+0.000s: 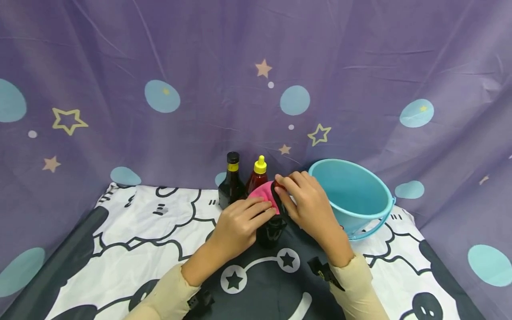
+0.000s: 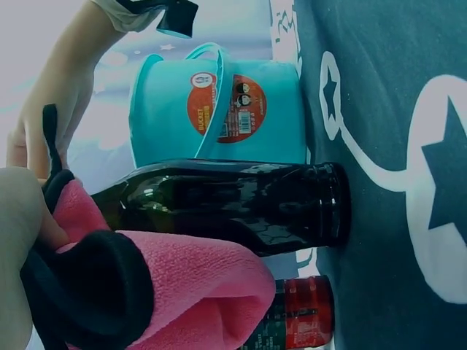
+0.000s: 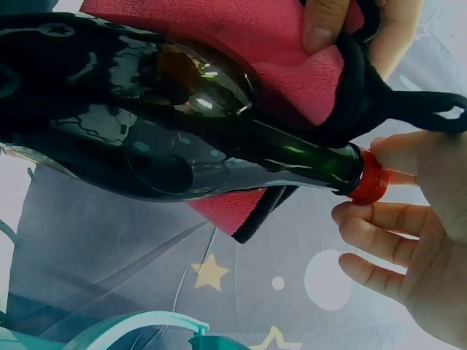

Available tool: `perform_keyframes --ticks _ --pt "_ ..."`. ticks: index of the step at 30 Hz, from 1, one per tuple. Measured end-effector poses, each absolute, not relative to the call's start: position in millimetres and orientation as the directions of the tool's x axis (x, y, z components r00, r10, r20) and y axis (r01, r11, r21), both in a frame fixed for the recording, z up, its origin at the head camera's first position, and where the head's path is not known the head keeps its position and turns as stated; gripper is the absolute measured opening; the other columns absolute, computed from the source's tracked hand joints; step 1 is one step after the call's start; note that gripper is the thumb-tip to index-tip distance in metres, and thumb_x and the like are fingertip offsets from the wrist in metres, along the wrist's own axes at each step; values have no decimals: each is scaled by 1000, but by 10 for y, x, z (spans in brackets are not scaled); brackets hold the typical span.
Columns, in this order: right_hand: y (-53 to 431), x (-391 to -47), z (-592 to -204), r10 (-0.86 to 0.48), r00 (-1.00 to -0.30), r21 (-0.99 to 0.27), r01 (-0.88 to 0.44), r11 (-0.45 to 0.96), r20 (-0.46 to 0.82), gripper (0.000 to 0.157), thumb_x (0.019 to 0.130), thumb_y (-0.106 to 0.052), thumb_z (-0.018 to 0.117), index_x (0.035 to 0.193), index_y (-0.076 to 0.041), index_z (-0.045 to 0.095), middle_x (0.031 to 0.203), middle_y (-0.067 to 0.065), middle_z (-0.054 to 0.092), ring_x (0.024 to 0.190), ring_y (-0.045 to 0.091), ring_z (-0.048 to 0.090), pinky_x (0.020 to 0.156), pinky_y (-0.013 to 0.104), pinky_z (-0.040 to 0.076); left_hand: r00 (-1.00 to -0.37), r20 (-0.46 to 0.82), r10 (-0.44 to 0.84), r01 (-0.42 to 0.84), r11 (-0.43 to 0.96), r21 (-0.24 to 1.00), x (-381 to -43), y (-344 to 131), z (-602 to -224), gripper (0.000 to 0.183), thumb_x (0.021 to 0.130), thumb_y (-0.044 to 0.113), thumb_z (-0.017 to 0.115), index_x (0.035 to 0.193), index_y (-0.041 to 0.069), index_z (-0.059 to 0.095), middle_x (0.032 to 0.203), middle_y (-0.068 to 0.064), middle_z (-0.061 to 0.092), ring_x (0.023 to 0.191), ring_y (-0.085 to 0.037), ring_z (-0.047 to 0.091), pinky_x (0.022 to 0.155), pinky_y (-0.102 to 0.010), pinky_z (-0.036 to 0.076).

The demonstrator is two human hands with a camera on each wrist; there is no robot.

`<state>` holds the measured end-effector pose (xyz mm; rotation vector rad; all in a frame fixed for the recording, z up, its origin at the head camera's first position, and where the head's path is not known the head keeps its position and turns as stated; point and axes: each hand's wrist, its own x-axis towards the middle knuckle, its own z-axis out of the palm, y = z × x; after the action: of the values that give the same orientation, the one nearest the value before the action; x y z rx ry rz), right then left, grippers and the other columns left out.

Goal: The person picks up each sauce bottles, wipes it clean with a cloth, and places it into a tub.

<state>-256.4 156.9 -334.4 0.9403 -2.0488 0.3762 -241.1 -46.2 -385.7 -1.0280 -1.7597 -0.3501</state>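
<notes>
Dark green glass bottle (image 2: pixel 219 204) stands upright on the black-and-white surface (image 1: pixel 136 260); on my remote feed, the right hand (image 1: pixel 310 204) pinches its red cap (image 3: pixel 372 179). The left hand (image 1: pixel 240 224) grips a pink, black-edged cloth (image 1: pixel 262 191) alongside. Beyond stand a black bottle (image 1: pixel 231 186) and a yellow-capped red bottle (image 1: pixel 257 179); rightward, a light-blue plastic bucket (image 1: pixel 356 189).

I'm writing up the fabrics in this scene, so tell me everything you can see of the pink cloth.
The pink cloth looks soft and fuzzy, like towelling, with black edging and a black loop at one end. Rumpled and partly folded, it is held above the table surface in the grip of the left hand. It lies close by the dark green bottle; whether it touches the glass is hard to tell.
</notes>
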Motion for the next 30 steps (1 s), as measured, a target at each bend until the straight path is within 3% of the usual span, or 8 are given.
perform_keyframes --ticks 12,30 --pt "1580 -2554 -3308 -484 -384 59 -733 677 786 27 93 -15 73 118 -4 72 86 8 64 71 24 51 65 35 43 -185 836 516 759 616 -213 -2367 -477 -3808 37 77 -7 71 107 13 79 106 -1 78 100 -21 72 89 -33 58" --pt "1565 -2513 -3323 -477 -421 31 -724 689 771 27 93 -15 72 118 -4 72 88 8 64 73 22 51 66 33 44 -168 829 533 726 636 -262 -2381 -457 -3888 38 73 -4 77 107 14 79 104 -1 77 100 -20 71 89 -33 58"
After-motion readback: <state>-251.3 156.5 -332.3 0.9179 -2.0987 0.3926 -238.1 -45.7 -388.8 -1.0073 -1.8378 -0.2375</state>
